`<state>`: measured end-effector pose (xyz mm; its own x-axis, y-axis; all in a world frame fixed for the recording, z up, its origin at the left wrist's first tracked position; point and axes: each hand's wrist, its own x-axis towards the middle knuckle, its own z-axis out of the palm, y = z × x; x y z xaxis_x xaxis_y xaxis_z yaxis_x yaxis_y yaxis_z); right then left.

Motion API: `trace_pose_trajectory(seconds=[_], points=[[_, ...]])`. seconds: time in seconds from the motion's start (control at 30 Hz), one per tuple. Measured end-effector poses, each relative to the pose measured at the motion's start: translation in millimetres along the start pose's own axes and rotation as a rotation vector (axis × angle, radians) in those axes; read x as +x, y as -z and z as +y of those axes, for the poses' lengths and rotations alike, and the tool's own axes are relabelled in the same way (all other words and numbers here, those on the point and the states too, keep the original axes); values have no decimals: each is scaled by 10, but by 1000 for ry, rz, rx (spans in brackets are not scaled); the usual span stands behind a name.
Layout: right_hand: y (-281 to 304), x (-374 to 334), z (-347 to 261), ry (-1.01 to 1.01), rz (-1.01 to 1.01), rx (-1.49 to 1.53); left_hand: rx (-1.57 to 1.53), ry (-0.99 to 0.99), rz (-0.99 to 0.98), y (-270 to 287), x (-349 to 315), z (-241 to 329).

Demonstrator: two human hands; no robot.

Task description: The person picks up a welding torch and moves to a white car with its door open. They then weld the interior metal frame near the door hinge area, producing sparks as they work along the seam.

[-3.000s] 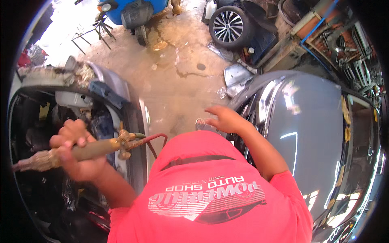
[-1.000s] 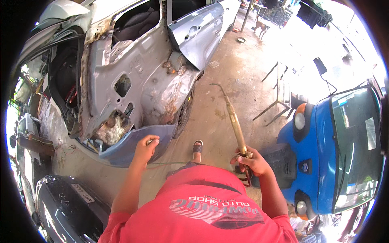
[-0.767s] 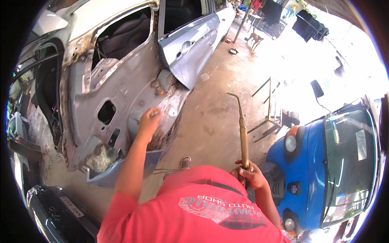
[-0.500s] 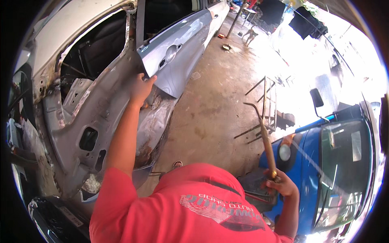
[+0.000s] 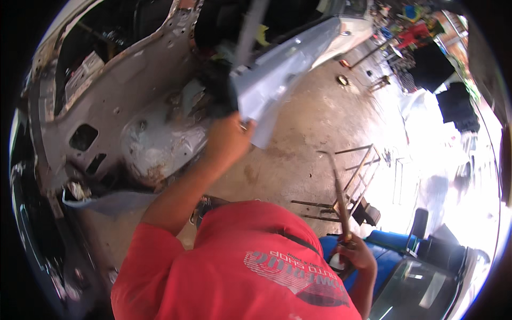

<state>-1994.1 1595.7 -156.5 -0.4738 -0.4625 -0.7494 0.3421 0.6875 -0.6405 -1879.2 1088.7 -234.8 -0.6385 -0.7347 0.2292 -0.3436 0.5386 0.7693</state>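
My left hand is closed around the rear edge of a car door, which is silvery grey and stands swung out from the body. Motion blurs its fingers a little. Behind the door edge, the stripped car body shows bare, scorched metal and a dark interior. Down at the right, my right hand is wrapped around the grip of a brass-coloured gas torch. Its long tube points up and away, with the bent tip over the floor and no flame to be seen.
A metal frame stand sits on the concrete floor beyond the torch. A blue vehicle with a side mirror is close on my right. Dark cloths hang at the far right, and a round dish lies farther off.
The door has swung outward, with my left hand now closed on its edge and moved right. My view has turned left. The torch stays in my right hand.
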Motion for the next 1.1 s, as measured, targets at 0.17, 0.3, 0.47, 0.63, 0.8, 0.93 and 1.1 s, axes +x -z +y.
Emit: trace_pose_trajectory(seconds=[0.17,0.3,0.47,0.63,0.8,0.93,1.1], points=[[229,955,342,-189,-107,-330,-32,-142,-416,-912,-556,920],[336,1320,703,-127,-130,-509,-204,-314,-820,-1470,-617,1529],[116,1729,962,122,-15,-498,-475,-454,-833,-2057,-514,1692],[-173,2016,933,278,73,-296,-520,-212,-1077,-1796,38,1395],[-329,2063,214,196,-8,-10,-470,542,-742,-1369,429,-353],[-559,1935,-944,145,-72,-7,-819,719,-592,-719,615,-826],[-781,2174,-1651,173,-292,-81,-918,749,-345,-305,713,-1181]])
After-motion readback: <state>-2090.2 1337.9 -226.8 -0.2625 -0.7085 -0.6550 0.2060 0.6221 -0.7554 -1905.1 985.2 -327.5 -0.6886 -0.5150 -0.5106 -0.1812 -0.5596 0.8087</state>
